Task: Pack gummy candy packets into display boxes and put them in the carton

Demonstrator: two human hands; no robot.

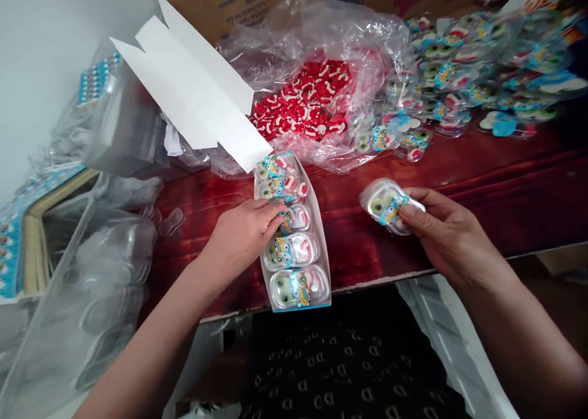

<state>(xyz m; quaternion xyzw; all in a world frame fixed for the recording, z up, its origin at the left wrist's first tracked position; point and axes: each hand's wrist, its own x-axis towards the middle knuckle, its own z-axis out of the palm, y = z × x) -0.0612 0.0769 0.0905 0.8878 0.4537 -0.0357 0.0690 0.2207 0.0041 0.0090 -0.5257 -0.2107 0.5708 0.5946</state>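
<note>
A dark red wooden table (459, 174) carries our work. On it stands a narrow display box (321, 247) with a white lid flap, filled with a row of clear blister packs showing green-eyed candy and blue labels. Our left hand (245, 232) rests on the box's left side, fingers curled onto the middle pack (294, 218). Right of the box, our right hand (441, 232) pinches another such blister pack (388, 206). Behind the box lies a plastic bag of red-and-white candies (312, 100).
</note>
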